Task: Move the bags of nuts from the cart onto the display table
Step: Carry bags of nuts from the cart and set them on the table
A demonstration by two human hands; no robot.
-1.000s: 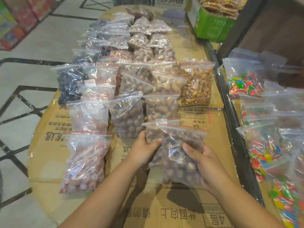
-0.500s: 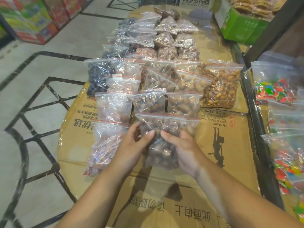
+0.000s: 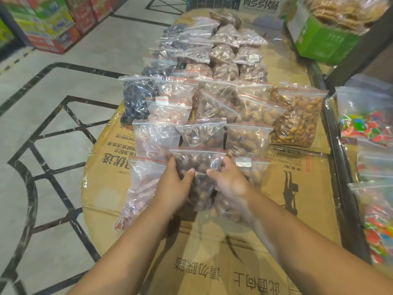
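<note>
Both hands, left hand and right hand, grasp the bag of nuts near the tabletop's front edge; it looks slack and slippery, best pinched at its sides.

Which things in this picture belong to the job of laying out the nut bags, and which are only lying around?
Belong to the job:
- bag of brown nuts, held by the left hand and right hand
- rows of nut bags already laid out
- cardboard-covered display table

Just lying about:
- candy bags on the right
- green box of snacks
- stacked colourful cartons on the floor
</note>
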